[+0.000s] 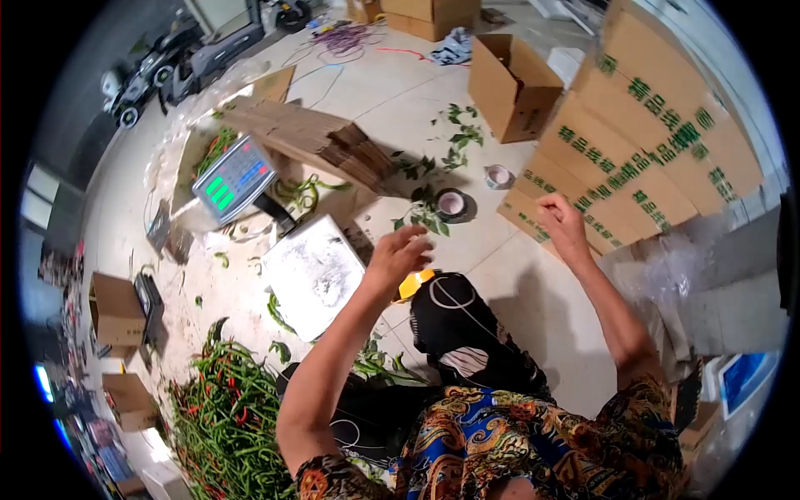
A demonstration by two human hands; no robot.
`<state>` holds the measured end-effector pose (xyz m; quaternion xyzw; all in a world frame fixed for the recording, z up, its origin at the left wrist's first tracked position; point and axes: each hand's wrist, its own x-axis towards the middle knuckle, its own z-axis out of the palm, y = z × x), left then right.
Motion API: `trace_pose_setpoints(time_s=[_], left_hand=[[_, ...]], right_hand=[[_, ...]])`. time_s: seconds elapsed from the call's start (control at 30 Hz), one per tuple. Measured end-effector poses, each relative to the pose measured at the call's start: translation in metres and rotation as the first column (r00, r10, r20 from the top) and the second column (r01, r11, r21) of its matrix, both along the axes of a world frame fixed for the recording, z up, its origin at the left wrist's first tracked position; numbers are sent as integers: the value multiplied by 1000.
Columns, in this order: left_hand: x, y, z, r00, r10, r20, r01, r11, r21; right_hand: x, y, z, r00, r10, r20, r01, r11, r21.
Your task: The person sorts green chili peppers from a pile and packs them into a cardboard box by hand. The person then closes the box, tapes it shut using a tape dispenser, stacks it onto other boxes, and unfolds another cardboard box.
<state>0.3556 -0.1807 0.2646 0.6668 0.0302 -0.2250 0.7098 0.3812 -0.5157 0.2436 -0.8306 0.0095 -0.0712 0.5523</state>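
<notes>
My left hand [402, 257] is in the air just right of the white scale platform [315, 279], fingers loosely apart and holding nothing visible. My right hand [565, 225] is raised in front of the flattened cardboard boxes [617, 154] with green printing. Its fingers are bent, with a gap between thumb and forefinger; whether it touches the cardboard is unclear. A scale display [235, 179] with glowing green digits stands beyond the platform. Below my left hand, a yellow object [414, 284] is partly hidden by my knee.
A heap of green and red chili peppers [229, 408] lies at lower left. Folded cardboard [312, 137] leans behind the scale. Two tape rolls [450, 203] and scattered leaves [421, 167] lie on the floor. An open carton [512, 87] stands farther back.
</notes>
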Motion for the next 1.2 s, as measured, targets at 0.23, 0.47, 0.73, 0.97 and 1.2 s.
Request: trace_pose_setpoints(time_s=[0.23, 0.47, 0.73, 0.97, 1.2], left_hand=[[-99, 96, 1, 971, 168, -172, -156, 985, 80], [-137, 118, 16, 977, 114, -180, -121, 992, -26], [-153, 105, 50, 991, 97, -97, -89, 992, 87], [-149, 103, 60, 983, 18, 182, -58, 974, 217], [-163, 93, 37, 906, -43, 421, -187, 852, 489]], right_hand=[[126, 146, 0, 955, 296, 14, -293, 950, -105], [238, 268, -25, 975, 220, -39, -218, 975, 51], [289, 295, -47, 918, 357, -173, -330, 929, 166], [333, 291, -65, 953, 206, 221, -126, 936, -327], [366, 276, -96, 900, 363, 239, -188, 820, -540]])
